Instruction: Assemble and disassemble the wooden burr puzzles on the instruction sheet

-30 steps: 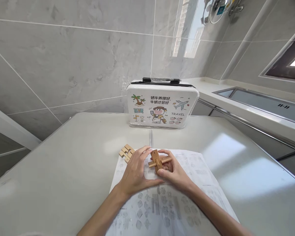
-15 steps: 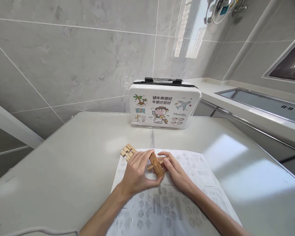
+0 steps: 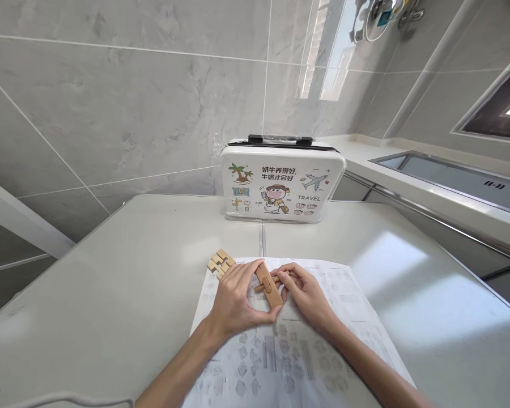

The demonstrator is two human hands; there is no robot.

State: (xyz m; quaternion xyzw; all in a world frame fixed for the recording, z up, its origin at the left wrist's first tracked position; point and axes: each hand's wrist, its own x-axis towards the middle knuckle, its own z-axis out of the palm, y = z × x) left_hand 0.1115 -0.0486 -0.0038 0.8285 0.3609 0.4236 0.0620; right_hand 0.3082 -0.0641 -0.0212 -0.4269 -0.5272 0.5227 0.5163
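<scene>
Gripping a flat wooden block [image 3: 274,298] by its ends, left hand [image 3: 237,294], with right hand [image 3: 305,288] pinching the rod [image 3: 283,276] that crosses it, both over a printed sheet [image 3: 323,351], notched pieces [image 3: 226,259] by its far left corner, pale surface [image 3: 110,289] around, white cartoon-printed case [image 3: 255,175] standing beyond.

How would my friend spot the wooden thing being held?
Find the white case, then come nearer to the printed sheet. Over it, between the left hand and right hand, is the wooden block. Unlike the notched pieces lying by the sheet's far-left corner, it's held, with a stick jutting sideways.
</scene>
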